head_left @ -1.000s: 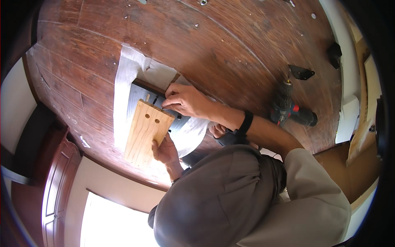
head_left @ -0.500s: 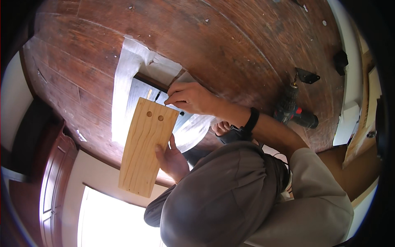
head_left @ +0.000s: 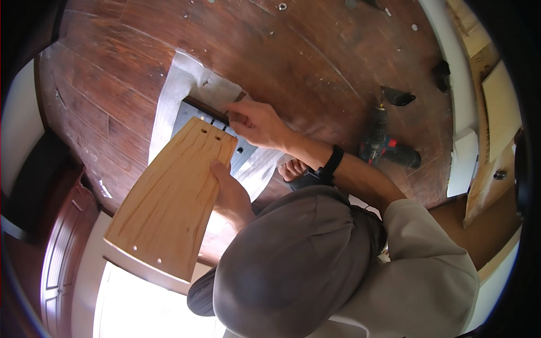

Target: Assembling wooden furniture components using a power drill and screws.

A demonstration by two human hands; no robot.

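My left hand [head_left: 232,194] grips a pale pine board [head_left: 166,197] by its right edge, thumb on its face. The board is tilted up, with two holes at its far end and two small ones near its wider end. Close to the far end, my right hand [head_left: 256,125] has its fingers curled together; whatever they hold is hidden and blurred. Between that hand and the board, thin dark rods [head_left: 222,128] stick out. Behind lies a dark-painted board [head_left: 194,105] on a white sheet [head_left: 169,93], partly covered by the pine board.
A cordless drill [head_left: 389,147] lies on the wooden floor to the right, its tip by a black bracket [head_left: 398,96]. Another black piece [head_left: 441,76] is near the white edge. My foot [head_left: 293,169] and bent knee [head_left: 282,253] are close. Cardboard [head_left: 499,112] stands far right.
The pine board has swung, its near end tilting up and left toward me. My right hand has lifted slightly away from the board's far end, fingers still curled.
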